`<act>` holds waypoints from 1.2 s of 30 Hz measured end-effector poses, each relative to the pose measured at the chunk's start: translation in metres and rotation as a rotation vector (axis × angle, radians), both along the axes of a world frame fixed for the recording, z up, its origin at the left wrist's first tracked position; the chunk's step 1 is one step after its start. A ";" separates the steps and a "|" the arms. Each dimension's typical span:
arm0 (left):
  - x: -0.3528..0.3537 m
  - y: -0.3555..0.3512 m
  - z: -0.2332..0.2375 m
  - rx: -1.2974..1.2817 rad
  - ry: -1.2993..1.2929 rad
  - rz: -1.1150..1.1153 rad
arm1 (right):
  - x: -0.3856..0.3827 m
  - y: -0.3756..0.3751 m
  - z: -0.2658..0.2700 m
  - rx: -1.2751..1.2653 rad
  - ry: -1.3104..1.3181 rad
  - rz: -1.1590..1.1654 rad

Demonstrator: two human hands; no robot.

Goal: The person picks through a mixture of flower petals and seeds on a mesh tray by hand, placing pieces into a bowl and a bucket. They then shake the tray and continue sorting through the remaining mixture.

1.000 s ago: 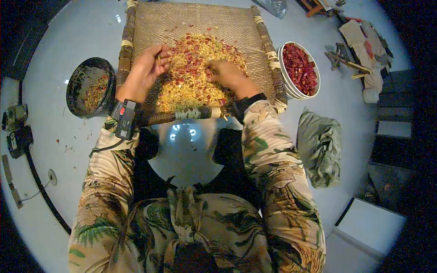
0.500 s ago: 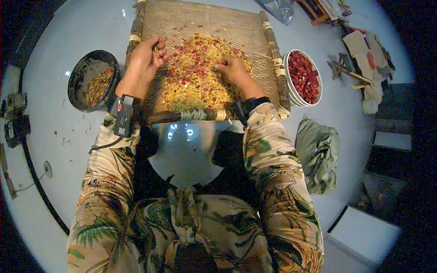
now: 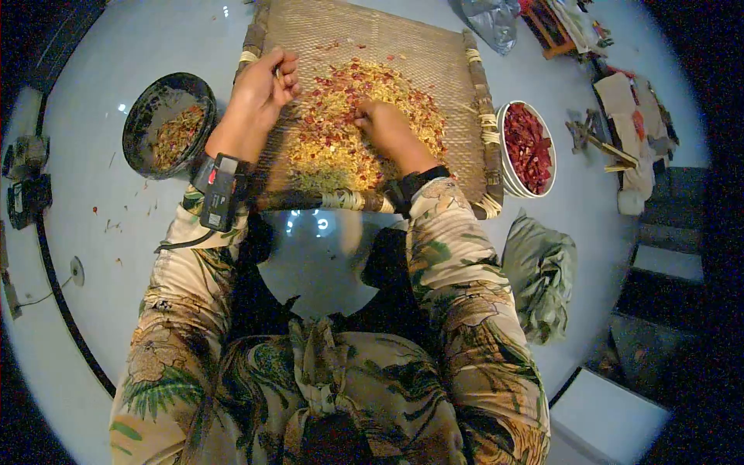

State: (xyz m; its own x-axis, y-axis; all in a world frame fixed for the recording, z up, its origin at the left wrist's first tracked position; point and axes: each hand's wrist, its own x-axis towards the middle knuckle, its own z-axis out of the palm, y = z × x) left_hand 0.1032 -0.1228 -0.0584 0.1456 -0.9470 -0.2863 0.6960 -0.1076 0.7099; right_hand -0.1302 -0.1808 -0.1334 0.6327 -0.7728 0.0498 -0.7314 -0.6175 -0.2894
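A woven mesh screen (image 3: 434, 46) on a wooden frame lies before me, heaped with yellow chili seeds and red chili pieces (image 3: 341, 139). Over the screen's left side, my left hand (image 3: 263, 85) is turned palm inward with its fingers curled; a small dark bit shows by the thumb, too small to name. Down at the pile's middle, my right hand (image 3: 385, 128) has thumb and fingers pinched together, touching or just above the seeds. Whatever lies between those fingertips is hidden.
Left of the screen stands a black bowl (image 3: 133, 139) with stems and scraps. To the right are stacked white tubs (image 3: 508, 167) of dried red chilies (image 3: 528, 147). A grey-green sack (image 3: 539, 279) lies below them. A plastic bag (image 3: 492, 23) sits at the top right.
My view has shifted, so the screen and tubs appear further right. My right hand has moved left over the pile. My left hand stays raised and curled.
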 end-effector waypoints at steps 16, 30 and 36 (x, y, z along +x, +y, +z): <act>0.009 0.005 0.016 -0.010 0.017 0.077 | 0.026 -0.006 0.005 0.175 -0.121 0.051; 0.015 -0.001 0.003 -0.057 0.036 0.054 | 0.014 -0.023 -0.014 0.123 -0.186 -0.035; 0.009 0.002 0.013 -0.018 0.005 0.096 | 0.037 -0.017 -0.007 0.006 -0.288 0.175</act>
